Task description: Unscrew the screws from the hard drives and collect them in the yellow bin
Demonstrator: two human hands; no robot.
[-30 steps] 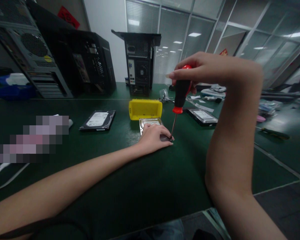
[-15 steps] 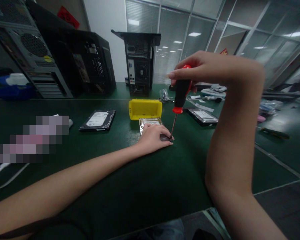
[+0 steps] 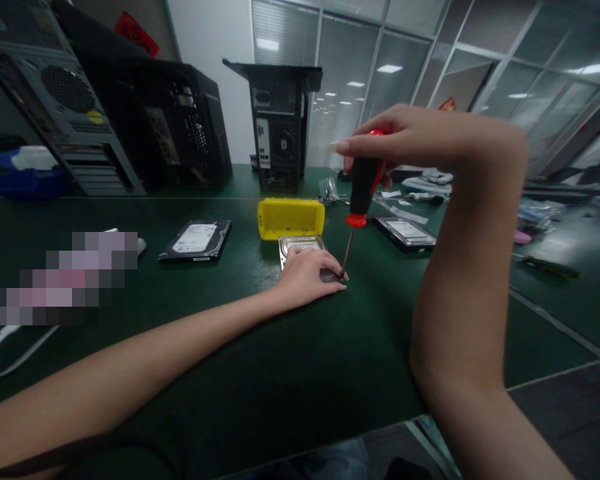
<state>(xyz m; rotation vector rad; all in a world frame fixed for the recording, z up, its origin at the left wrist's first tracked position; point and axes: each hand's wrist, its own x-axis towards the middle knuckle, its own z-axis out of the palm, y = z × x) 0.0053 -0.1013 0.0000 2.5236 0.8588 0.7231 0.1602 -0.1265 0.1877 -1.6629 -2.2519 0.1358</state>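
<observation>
A silver hard drive (image 3: 300, 243) lies on the green table (image 3: 290, 373), partly covered by my left hand (image 3: 307, 275). The fingers of that hand curve over the drive and grip it, thumb along the near side. My right hand (image 3: 385, 143) is wrapped round the black and red handle of a screwdriver (image 3: 364, 190) from above. The shaft slants down to the drive's near right corner, beside my left fingertips. Whether the tip sits in a screw is too small to tell.
A yellow tray (image 3: 291, 220) stands right behind the drive. Other hard drives lie to the left (image 3: 196, 240) and right (image 3: 407, 232). Computer cases (image 3: 280, 133) line the back and left. Another screwdriver (image 3: 550, 267) lies far right; a blurred-out object with a white strap (image 3: 20, 353) is at left.
Very little differs. The screwdriver handle and my right hand have shifted very slightly to the right; my left hand and the drive stay in place.
</observation>
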